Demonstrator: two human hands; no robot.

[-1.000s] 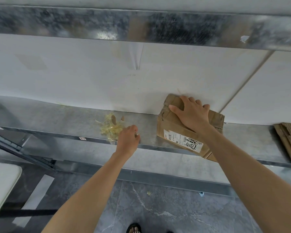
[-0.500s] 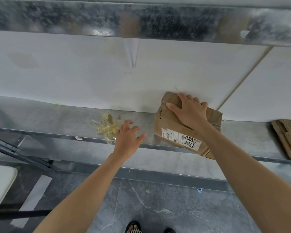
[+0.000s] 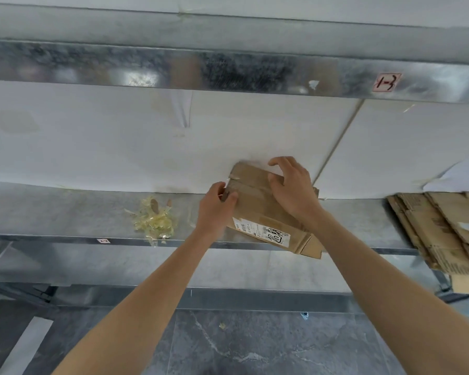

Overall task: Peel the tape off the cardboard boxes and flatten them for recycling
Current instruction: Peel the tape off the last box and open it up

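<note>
The cardboard box (image 3: 264,212) sits on the metal shelf (image 3: 65,212), turned at an angle. Its back is against the white wall panel (image 3: 255,131) and its near corner juts out past the shelf's front lip.

Our right hand (image 3: 293,185) lies on top with its fingers curled over the far edge, gripping the box to steady it. Our left hand (image 3: 217,209) is at the box's left end, thumb and fingers pinched together on the tape (image 3: 245,186) that runs along the top seam.

We judge the box light and probably empty, so it will slide or tip if we pull without holding it down. The board is creased and soft at the corners, stiff enough to brace against but easy to tear. The tape looks thin, glossy and slippery, so we want a firm pinch on a lifted end and a low pull along the seam. The shipping label (image 3: 263,232) on the near face gives no grip.

Room is mixed:
- **Left:** the shelf is open as far as the wad of peeled tape (image 3: 155,221).
- **Right:** a stack of flattened cardboard (image 3: 439,231) hangs over the lip, well apart from the box.
- **Above:** the upper beam (image 3: 228,74) limits how high we can lift.
- **Front:** the overhanging corner could let the box drop to the floor (image 3: 255,347).
</note>
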